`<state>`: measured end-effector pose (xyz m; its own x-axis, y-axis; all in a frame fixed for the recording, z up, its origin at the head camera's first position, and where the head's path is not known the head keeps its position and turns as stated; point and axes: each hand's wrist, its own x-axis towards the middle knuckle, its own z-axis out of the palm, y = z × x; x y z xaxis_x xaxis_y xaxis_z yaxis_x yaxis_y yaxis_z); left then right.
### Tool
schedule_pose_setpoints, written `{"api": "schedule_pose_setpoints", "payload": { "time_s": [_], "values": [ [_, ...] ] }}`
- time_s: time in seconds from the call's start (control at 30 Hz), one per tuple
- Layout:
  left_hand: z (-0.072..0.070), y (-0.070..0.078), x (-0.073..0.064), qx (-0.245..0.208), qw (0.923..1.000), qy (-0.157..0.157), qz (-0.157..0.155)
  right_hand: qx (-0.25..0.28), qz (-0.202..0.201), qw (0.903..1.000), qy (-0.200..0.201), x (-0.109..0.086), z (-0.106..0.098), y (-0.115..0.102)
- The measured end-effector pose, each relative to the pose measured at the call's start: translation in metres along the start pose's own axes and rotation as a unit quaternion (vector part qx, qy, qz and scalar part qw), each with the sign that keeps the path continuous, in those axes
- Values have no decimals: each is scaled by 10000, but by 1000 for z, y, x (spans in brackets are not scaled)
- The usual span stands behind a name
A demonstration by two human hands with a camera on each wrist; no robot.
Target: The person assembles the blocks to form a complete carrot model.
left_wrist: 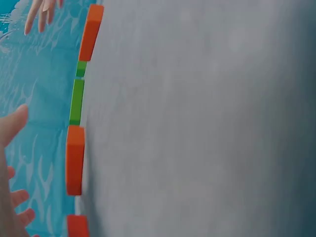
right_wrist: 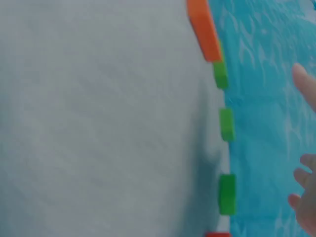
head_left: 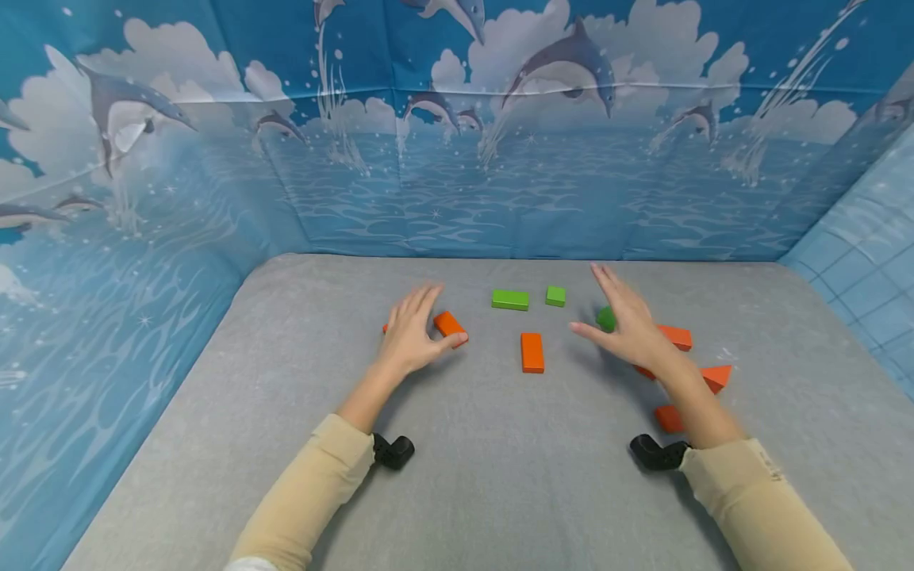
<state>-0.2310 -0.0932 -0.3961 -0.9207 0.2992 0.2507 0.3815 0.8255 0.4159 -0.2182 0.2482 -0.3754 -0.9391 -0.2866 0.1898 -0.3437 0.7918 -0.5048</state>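
My left hand (head_left: 412, 333) hovers over the grey surface with fingers spread, holding nothing. Beside its thumb lies an orange block (head_left: 450, 326), and another orange piece (head_left: 385, 327) is mostly hidden behind the hand. My right hand (head_left: 627, 323) is held with straight fingers and thumb apart, also without anything in it. A dark green block (head_left: 606, 319) shows partly behind its palm. Between the hands lies an orange rectangular block (head_left: 531, 352). Farther back are a long light green block (head_left: 510, 300) and a smaller light green block (head_left: 555, 296).
Around the right forearm lie an orange block (head_left: 676, 337), an orange triangular block (head_left: 716, 377) and a red-orange block (head_left: 669, 418), partly covered by the arm. A blue dolphin-print curtain (head_left: 457, 198) rises behind the grey table (head_left: 457, 476) and along its sides.
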Motion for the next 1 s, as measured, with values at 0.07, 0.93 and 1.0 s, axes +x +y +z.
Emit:
{"api": "schedule_pose_setpoints", "payload": {
  "time_s": [0.07,0.93,1.0],
  "values": [
    [5,0,0,-107,9999,4,-21,555,-189,9983,10,1,9,-2],
    [36,-13,-6,785,9957,421,250,1903,-954,9753,-587,-8,68,-8],
    [36,-13,-6,818,9953,451,271,1836,-1026,9761,-541,-8,69,-7]
  ]
}}
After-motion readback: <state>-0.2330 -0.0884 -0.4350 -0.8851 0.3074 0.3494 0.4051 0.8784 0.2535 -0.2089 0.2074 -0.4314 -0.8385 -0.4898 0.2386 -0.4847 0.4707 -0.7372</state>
